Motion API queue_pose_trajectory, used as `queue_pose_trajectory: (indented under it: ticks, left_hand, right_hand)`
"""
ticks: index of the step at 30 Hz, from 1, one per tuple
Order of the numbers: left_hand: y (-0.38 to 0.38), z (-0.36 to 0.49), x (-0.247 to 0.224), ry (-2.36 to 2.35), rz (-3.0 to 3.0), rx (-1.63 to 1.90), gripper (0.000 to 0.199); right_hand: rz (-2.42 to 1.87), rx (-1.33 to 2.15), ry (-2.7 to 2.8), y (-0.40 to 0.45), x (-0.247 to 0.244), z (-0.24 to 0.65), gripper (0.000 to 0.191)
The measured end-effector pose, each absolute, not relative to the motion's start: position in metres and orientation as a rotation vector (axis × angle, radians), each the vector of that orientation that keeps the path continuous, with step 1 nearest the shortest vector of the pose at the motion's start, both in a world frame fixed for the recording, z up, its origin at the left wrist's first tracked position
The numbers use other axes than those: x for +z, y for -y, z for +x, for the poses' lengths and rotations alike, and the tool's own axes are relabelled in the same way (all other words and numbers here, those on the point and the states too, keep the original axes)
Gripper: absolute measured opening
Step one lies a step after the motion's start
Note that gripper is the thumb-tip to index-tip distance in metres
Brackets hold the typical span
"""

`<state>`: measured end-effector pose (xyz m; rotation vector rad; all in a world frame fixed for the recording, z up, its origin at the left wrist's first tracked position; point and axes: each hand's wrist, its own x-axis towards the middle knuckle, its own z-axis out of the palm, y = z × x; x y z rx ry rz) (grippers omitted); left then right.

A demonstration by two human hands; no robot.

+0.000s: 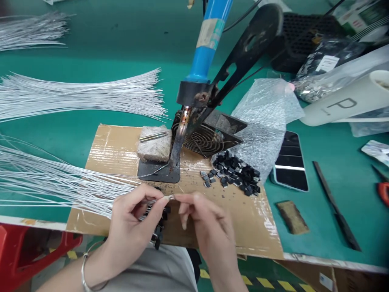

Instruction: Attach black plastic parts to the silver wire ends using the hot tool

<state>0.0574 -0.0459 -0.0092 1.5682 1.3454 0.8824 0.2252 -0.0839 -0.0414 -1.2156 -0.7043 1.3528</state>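
Note:
My left hand [136, 221] is closed, its thumb and index finger pinching a thin wire near its end. Close against it, my right hand [208, 221] has its fingertips together at the wire's tip; whatever small piece they hold is hidden. A loose bundle of white wires [88, 184] runs from the left to behind my left hand. Small black connectors [158, 233] show beneath that hand at the wire ends. Just beyond my hands, a blue-handled soldering iron [200, 61] points down, its tip over a small black plate [168, 174].
A cardboard sheet [243, 231] lies under the work. On it are a block [152, 150] with metal tubes, a black fan [202, 140] and a pile of black connectors [238, 174]. A phone [290, 162], a file [336, 207] and a sponge [292, 217] lie right.

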Motion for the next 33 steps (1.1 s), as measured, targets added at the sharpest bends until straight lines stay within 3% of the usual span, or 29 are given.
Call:
queue_pose_trajectory:
  ticks: [2,4,9,12,21,33]
  left_hand:
    - [0.047,0.055,-0.011,-1.343,1.559,0.889,0.016]
    - [0.048,0.053,-0.013,-1.35,1.558,0.911,0.014]
    - [0.05,0.051,-0.019,-1.389,1.584,0.906,0.012]
    - [0.049,0.053,-0.018,-1.402,1.599,0.908,0.012]
    - [0.047,0.054,-0.015,-1.387,1.65,0.908,0.014]
    - [0.047,0.051,-0.014,-1.373,1.546,0.864,0.013]
  right_hand:
    - [-1.274,1.194,0.731,0.085,-0.043,0.241,0.054]
    - [-1.406,0.951,0.725,0.086,-0.046,0.258,0.06]
    - [-1.841,0.455,1.073,0.081,-0.057,0.285,0.022]
    - [-1.91,0.328,1.251,0.074,-0.063,0.285,0.017]
    - [-1.872,0.263,1.396,0.075,-0.066,0.276,0.011]
    - [-1.547,0.673,0.961,0.077,-0.039,0.25,0.009]
